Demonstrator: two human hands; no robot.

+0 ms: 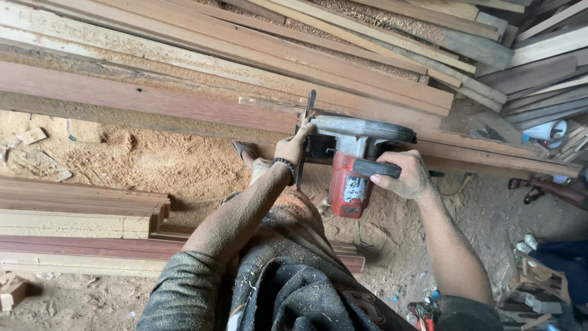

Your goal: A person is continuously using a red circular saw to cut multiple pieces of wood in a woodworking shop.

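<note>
A red and grey circular saw sits against a long reddish wooden plank that runs across the view. My right hand is closed around the saw's black handle. My left hand rests at the saw's front left, fingers touching the guard and the plank edge beside a thin black part that sticks up. A beaded band circles my left wrist. Both forearms are dusted with sawdust.
Stacked planks lie behind the cut plank, and more boards lie at the left on the sawdust-covered ground. Grey timber is piled at the right. A sandalled foot shows below the plank. Another person's leg is at the right edge.
</note>
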